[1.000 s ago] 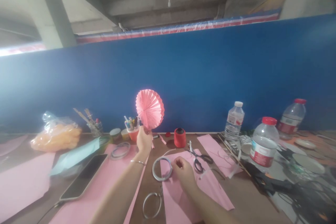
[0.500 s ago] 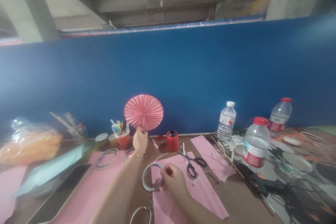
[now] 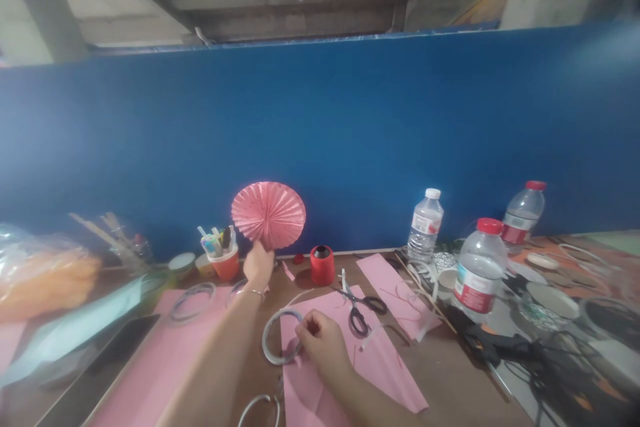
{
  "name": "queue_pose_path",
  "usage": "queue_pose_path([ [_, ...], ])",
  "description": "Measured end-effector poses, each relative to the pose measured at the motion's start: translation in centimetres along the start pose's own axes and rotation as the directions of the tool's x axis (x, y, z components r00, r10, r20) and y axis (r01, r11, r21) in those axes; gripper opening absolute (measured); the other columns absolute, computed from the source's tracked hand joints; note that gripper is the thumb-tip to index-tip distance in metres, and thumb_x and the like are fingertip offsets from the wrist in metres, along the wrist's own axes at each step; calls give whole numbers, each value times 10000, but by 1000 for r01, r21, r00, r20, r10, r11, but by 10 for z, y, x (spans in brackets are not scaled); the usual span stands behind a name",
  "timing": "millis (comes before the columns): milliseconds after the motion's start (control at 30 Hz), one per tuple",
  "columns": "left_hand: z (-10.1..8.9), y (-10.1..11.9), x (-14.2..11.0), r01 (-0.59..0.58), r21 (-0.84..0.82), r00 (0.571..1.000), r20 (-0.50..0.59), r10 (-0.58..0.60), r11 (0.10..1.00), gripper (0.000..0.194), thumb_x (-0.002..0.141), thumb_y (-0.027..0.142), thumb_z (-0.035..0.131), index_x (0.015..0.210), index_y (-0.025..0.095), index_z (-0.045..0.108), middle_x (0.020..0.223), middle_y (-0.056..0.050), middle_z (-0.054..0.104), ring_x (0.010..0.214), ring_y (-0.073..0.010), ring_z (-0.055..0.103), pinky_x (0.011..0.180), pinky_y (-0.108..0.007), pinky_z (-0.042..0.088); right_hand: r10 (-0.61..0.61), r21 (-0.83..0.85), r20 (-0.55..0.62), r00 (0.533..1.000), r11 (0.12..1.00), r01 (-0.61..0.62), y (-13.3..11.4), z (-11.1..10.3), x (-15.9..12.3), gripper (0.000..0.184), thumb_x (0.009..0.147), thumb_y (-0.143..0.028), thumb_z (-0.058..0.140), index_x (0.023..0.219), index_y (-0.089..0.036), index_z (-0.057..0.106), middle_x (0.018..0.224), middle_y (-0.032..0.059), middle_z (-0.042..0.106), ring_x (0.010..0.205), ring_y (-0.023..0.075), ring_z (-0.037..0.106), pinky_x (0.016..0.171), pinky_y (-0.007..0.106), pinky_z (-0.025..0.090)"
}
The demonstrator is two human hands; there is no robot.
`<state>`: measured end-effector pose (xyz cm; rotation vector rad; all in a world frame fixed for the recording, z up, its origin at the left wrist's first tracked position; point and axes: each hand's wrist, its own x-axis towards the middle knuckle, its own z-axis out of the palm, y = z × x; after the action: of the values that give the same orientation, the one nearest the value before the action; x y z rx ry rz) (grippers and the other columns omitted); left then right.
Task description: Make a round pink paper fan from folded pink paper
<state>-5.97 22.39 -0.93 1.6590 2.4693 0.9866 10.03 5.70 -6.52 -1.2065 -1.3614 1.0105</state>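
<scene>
My left hand (image 3: 259,268) reaches far forward, its fingers closed at the lower edge of a round pink pleated paper fan (image 3: 269,215). The fan is spread into a disc, upright in front of the blue board. Nearer to me, my right hand (image 3: 326,345) has thumb and fingers pinched together at the right rim of a thin silver-white ring of tape (image 3: 267,340). Pink paper (image 3: 370,373) lies beneath the right hand. Just beyond that hand are black-handled scissors (image 3: 361,313), lying on the paper.
A red thread spool (image 3: 322,265) and an orange cup (image 3: 226,265) of pens stand along the blue board (image 3: 350,133). To the right are several plastic bottles (image 3: 480,273) and dark cables (image 3: 545,367). A dark flat panel (image 3: 100,373) and an orange-filled bag (image 3: 47,273) lie left.
The view has shifted slightly, so most things sit a little further left. The fan now tilts back more and looks flatter. Both hands keep their grip.
</scene>
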Motion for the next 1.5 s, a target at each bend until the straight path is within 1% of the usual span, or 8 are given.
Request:
queue_pose_path([
  [600, -22, -19, -21, -92, -17, 994, 64, 92, 996, 92, 703, 217, 542, 781, 180, 510, 714, -80, 625, 690, -216, 599, 583, -265, 386, -43, -28, 39, 998, 999, 44, -6, -5, -4, 122, 693, -217, 486, 574, -194, 472, 505, -51, 510, 516, 128, 530, 515, 215, 356],
  [833, -44, -14, -49, -227, -54, 964, 131, 233, 972, 228, 722, 262, 544, 916, 153, 495, 860, -81, 588, 757, -186, 568, 654, -265, 403, -39, -1, 25, 999, 999, 39, -5, -6, -8, 106, 694, -235, 493, 599, -187, 497, 533, -44, 519, 512, 126, 500, 508, 212, 351],
  [967, -63, -12, -103, -405, -131, 876, 229, 425, 905, 295, 692, 309, 573, 962, 194, 538, 972, -66, 566, 877, -190, 549, 762, -273, 407, -62, 56, 19, 998, 997, 61, -10, -11, -9, 108, 715, -230, 468, 623, -185, 500, 530, -47, 487, 504, 124, 467, 508, 214, 345],
  [1067, -71, -23, -142, -578, -220, 689, 385, 615, 786, 574, 583, 292, 653, 1134, 257, 498, 1131, -76, 517, 1039, -255, 483, 854, -333, 376, -98, 53, 4, 995, 994, 98, -13, -14, -11, 127, 732, -238, 465, 621, -185, 496, 552, -40, 494, 538, 132, 470, 539, 221, 351],
  [1133, -69, -34, -154, -608, -244, 636, 421, 647, 756, 789, 523, 276, 682, 1256, 267, 390, 1238, -88, 446, 1134, -287, 408, 915, -366, 339, -120, 36, -6, 993, 992, 120, -14, -15, -13, 147, 755, -250, 455, 634, -184, 503, 589, -32, 510, 581, 138, 479, 577, 225, 364],
  [1333, -50, -56, -154, -590, -207, 692, 370, 620, 781, 690, 599, 177, 551, 1264, 180, 366, 1302, -97, 395, 1223, -243, 316, 1014, -372, 251, -217, -81, 20, 976, 973, 218, -31, -27, -7, 122, 758, -178, 424, 754, -173, 546, 714, 4, 574, 654, 146, 525, 625, 229, 397],
  [1433, -50, -57, -152, -564, -152, 732, 364, 576, 812, 644, 647, 238, 548, 1262, 194, 363, 1349, -91, 333, 1251, -263, 267, 1006, -411, 252, -214, -368, 118, 970, 898, 243, -47, -62, 8, 303, 651, -42, 406, 840, -202, 581, 798, 1, 612, 704, 144, 546, 642, 224, 389],
  [1500, -54, -55, -150, -549, -81, 769, 341, 541, 832, 588, 668, 250, 549, 1235, 221, 397, 1354, -79, 326, 1247, -280, 263, 1002, -453, 229, -120, -582, 234, 965, 778, 238, -54, -94, 14, 418, 600, -1, 410, 879, -243, 605, 886, -11, 634, 787, 153, 561, 677, 227, 376],
])
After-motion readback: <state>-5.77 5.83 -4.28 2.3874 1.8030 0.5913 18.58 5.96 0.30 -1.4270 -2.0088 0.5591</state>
